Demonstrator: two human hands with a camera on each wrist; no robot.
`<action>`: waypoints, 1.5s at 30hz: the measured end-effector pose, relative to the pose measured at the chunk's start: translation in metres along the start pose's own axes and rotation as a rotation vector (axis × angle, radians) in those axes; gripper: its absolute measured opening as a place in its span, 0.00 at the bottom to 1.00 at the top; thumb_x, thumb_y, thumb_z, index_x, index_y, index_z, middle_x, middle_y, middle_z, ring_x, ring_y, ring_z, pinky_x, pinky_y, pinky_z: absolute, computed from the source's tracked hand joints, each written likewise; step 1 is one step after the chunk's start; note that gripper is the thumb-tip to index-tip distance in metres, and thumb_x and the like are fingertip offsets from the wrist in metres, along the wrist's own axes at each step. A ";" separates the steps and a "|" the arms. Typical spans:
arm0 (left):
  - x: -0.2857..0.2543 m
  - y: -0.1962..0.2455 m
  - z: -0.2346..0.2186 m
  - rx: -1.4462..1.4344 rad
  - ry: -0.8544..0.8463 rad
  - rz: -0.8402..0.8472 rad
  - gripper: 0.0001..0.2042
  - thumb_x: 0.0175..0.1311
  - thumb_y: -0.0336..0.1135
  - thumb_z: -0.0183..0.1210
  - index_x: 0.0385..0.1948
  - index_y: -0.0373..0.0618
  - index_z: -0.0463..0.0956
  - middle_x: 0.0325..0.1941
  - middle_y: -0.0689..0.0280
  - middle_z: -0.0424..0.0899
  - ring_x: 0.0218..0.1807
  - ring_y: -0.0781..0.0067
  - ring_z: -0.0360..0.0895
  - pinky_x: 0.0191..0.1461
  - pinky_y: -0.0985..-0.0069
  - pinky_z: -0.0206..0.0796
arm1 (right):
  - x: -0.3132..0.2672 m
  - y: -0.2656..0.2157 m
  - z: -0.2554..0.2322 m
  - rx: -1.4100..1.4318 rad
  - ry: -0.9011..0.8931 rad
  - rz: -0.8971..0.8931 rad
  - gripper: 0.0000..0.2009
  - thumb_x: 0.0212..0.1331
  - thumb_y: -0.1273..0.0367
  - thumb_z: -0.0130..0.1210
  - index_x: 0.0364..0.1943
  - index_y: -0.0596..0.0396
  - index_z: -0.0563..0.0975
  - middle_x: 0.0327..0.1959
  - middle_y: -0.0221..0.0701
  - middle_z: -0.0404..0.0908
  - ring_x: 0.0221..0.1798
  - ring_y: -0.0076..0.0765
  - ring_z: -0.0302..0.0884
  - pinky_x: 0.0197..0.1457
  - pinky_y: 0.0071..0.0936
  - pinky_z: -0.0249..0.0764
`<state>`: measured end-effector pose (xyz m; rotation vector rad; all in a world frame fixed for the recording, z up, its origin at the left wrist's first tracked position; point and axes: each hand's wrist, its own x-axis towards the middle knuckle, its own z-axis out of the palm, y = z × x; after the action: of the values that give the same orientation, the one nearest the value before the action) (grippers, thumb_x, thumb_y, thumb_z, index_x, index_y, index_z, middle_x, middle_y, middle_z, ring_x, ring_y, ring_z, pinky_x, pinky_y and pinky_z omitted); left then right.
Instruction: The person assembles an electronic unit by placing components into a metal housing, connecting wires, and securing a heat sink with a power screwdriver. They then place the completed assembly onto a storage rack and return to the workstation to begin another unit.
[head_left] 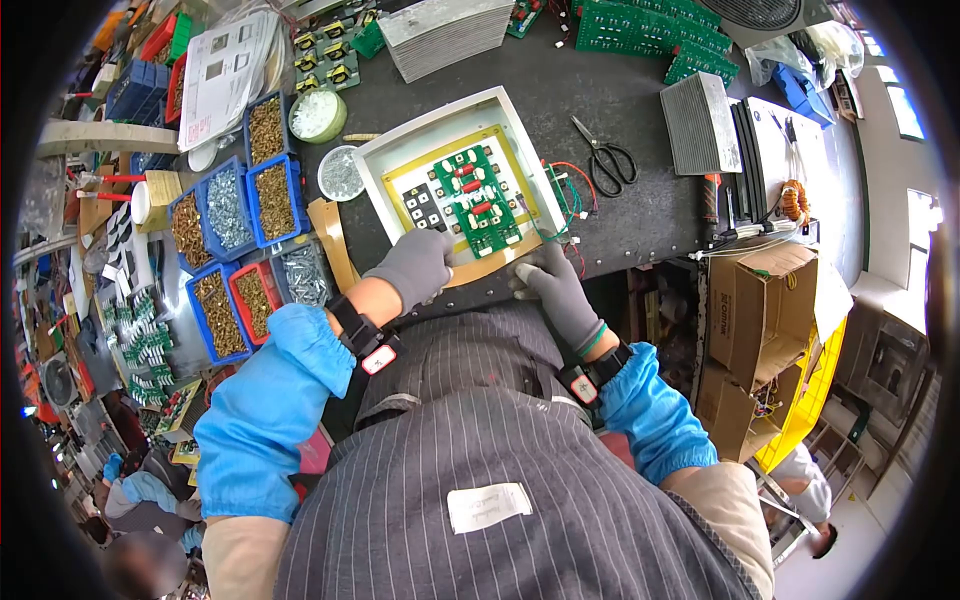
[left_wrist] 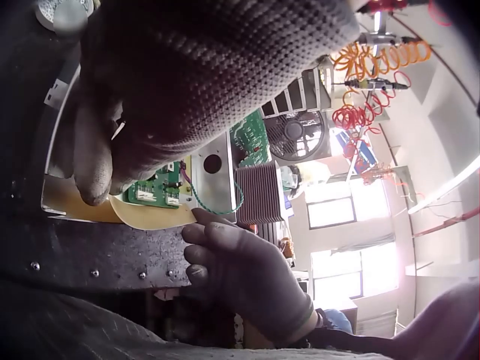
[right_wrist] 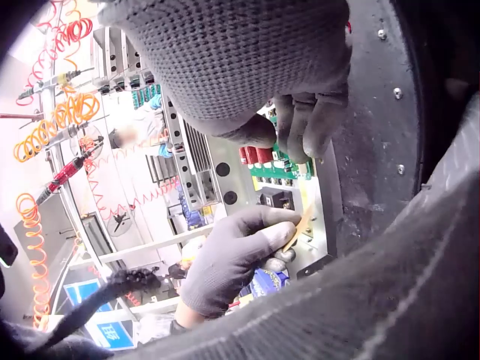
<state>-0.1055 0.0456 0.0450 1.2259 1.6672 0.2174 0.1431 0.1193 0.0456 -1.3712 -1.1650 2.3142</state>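
A tan flexible strip (head_left: 492,264) spans the near edge of a white metal casing (head_left: 527,130), bowing slightly. At its left end, my gloved left hand (head_left: 418,267) pinches the strip between thumb and fingers, plain in the right wrist view, where the strip (right_wrist: 302,227) stands out from the fingertips. My gloved right hand (head_left: 562,298) holds the other end with curled fingers, index finger on the strip (left_wrist: 154,216) in the left wrist view. Inside the casing lie a green circuit board (head_left: 490,236) with red components and a black block (head_left: 421,207) with pale square terminals.
Another tan strip (head_left: 333,245) lies left of the casing, near blue bins (head_left: 230,212) of screws and a tub of small metal parts (head_left: 341,174). Scissors (head_left: 606,163) and thin coloured wires (head_left: 573,192) are to the right. Finned heat sinks (head_left: 700,128) stand farther back.
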 end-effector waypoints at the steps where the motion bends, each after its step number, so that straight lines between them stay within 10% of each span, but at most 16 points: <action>1: 0.001 0.000 0.003 -0.001 0.001 0.000 0.07 0.56 0.30 0.61 0.33 0.39 0.84 0.30 0.50 0.86 0.36 0.47 0.85 0.43 0.58 0.77 | -0.002 -0.003 0.002 -0.007 0.003 -0.006 0.36 0.68 0.76 0.51 0.78 0.50 0.49 0.44 0.34 0.80 0.42 0.26 0.80 0.44 0.25 0.80; 3: 0.005 0.004 0.011 0.343 0.084 0.071 0.09 0.57 0.30 0.62 0.39 0.39 0.82 0.33 0.47 0.86 0.38 0.44 0.85 0.45 0.55 0.77 | -0.002 -0.003 0.002 -0.016 0.002 -0.012 0.36 0.68 0.75 0.51 0.78 0.49 0.49 0.45 0.34 0.81 0.43 0.26 0.81 0.44 0.25 0.80; 15: 0.000 0.013 0.018 0.355 0.156 0.042 0.13 0.63 0.31 0.60 0.49 0.40 0.80 0.33 0.48 0.85 0.40 0.43 0.84 0.48 0.51 0.76 | 0.007 0.021 0.002 0.005 0.047 -0.116 0.33 0.68 0.74 0.52 0.75 0.53 0.53 0.46 0.34 0.81 0.42 0.28 0.82 0.44 0.27 0.82; 23: 0.009 0.006 0.028 0.396 0.186 0.030 0.15 0.63 0.32 0.60 0.51 0.42 0.80 0.36 0.52 0.86 0.41 0.47 0.85 0.47 0.52 0.77 | 0.026 0.025 -0.007 -0.562 0.181 -0.105 0.20 0.65 0.65 0.58 0.53 0.65 0.68 0.33 0.39 0.86 0.35 0.39 0.86 0.41 0.37 0.80; 33: 0.014 0.014 0.016 0.417 0.166 -0.045 0.10 0.62 0.29 0.58 0.43 0.42 0.81 0.34 0.49 0.86 0.41 0.44 0.85 0.47 0.54 0.76 | -0.001 0.007 -0.010 -0.982 0.210 -0.175 0.35 0.64 0.58 0.61 0.68 0.66 0.61 0.31 0.41 0.86 0.37 0.55 0.86 0.41 0.48 0.79; 45: 0.047 0.012 -0.014 0.386 -0.156 -0.133 0.09 0.54 0.26 0.61 0.37 0.41 0.85 0.26 0.56 0.87 0.24 0.62 0.87 0.34 0.67 0.78 | 0.011 -0.007 -0.008 -1.365 -0.340 -0.550 0.27 0.67 0.63 0.54 0.70 0.46 0.67 0.28 0.39 0.83 0.32 0.52 0.84 0.36 0.49 0.78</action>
<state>-0.1084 0.0942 0.0305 1.3669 1.6925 -0.2887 0.1422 0.1346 0.0412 -0.6081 -2.9959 1.2305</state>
